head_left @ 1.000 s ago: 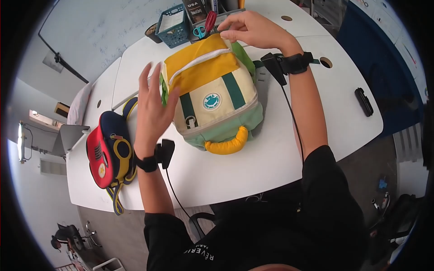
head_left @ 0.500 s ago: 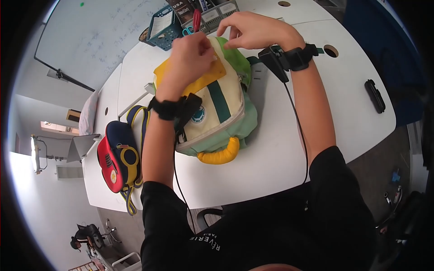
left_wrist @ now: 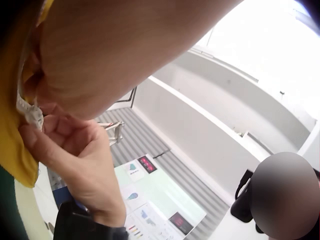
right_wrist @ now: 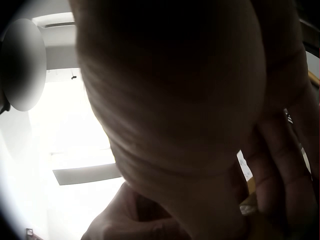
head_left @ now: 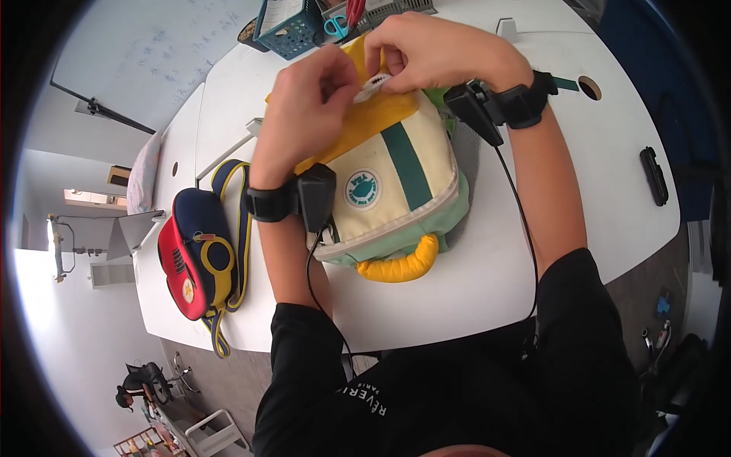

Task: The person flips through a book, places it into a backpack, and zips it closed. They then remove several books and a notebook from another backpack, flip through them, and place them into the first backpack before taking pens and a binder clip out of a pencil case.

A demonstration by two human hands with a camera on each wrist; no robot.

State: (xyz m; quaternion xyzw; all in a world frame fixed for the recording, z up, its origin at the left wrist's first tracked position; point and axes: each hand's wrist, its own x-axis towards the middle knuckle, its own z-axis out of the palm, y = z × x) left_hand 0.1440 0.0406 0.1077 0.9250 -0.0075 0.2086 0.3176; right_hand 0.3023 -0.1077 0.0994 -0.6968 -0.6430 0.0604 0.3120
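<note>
A cream, yellow and green backpack (head_left: pixel 388 190) lies on the white table (head_left: pixel 502 259), its yellow handle (head_left: pixel 396 266) toward me. My left hand (head_left: pixel 312 107) grips the yellow top flap (head_left: pixel 365 126) beside the white zipper. My right hand (head_left: pixel 434 53) meets it from the far side and pinches the same zipper edge (left_wrist: pixel 31 114). The left wrist view shows fingertips pressed together on the white zipper tape against yellow fabric. The right wrist view is filled by the back of the hand (right_wrist: pixel 190 100).
A red, navy and yellow pouch (head_left: pixel 194 255) lies at the left of the table. A teal basket (head_left: pixel 285 27) and a tray holding scissors (head_left: pixel 343 19) stand behind the backpack. A black remote-like object (head_left: pixel 655 177) lies at the right edge. A whiteboard leans beyond.
My left hand went from open beside the backpack up onto its yellow flap and now grips it. My right hand stayed at the top edge; both hands now meet at the zipper.
</note>
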